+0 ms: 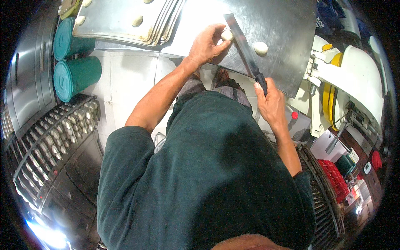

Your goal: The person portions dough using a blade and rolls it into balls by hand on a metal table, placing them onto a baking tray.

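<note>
My left hand (208, 46), at the front edge of the steel table (291, 25), has thumb and fingers curved round a small pale dough ball (227, 35). My right hand (268, 104) grips the black handle of a long straight knife (241, 41). Its blade reaches diagonally up and left over the tabletop, passing just right of that ball. Another dough ball (261, 48) rests on the steel to the right of the blade. Stacked metal trays (108, 25) lie at the upper left, with several dough balls (137, 20) spaced out on the top one.
Two teal lidded bins (77, 78) stand left of the table, above a loaded rack (54, 137) and by steel cabinets (29, 71). A white machine with a yellow part (356, 83) adjoins the table's right. A red crate (333, 179) and another rack (318, 196) are lower right.
</note>
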The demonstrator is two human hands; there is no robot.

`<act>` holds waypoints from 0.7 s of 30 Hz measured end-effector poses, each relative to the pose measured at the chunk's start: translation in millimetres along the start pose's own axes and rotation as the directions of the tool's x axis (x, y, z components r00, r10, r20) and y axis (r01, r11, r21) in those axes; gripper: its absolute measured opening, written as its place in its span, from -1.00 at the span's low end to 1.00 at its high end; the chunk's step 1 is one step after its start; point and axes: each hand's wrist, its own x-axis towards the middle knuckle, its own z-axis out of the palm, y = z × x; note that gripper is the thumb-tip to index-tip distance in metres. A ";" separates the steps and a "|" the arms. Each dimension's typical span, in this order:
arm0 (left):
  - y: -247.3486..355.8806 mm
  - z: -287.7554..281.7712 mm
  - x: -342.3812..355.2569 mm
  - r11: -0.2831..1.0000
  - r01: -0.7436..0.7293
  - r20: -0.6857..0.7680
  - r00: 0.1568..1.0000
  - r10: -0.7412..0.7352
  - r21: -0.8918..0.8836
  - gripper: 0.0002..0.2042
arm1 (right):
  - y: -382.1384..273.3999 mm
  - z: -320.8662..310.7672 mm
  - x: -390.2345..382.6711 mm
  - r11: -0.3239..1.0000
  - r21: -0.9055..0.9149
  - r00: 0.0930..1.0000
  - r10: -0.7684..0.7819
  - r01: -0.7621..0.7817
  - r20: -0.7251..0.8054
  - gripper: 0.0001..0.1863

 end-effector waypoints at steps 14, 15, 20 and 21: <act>6.9 -4.4 -2.3 0.994 0.074 0.015 0.997 -0.073 -0.081 -0.65 | -7.1 15.4 20.3 0.998 -0.019 0.994 0.058 -0.057 0.091 -0.68; 9.5 -5.1 -0.9 0.986 0.127 0.054 0.991 -0.122 -0.104 -0.64 | -9.7 21.1 34.0 0.998 -0.029 0.994 0.057 -0.054 0.090 -0.68; 5.6 -1.4 -3.3 0.999 -0.034 -0.104 0.994 0.032 -0.020 -0.55 | -11.2 11.1 30.9 0.999 -0.009 0.996 0.048 -0.048 0.074 -0.70; 3.0 -0.7 -2.0 0.995 -0.096 -0.144 0.985 0.093 -0.012 -0.53 | -8.6 4.5 21.0 0.999 0.015 0.997 0.037 -0.037 0.061 -0.70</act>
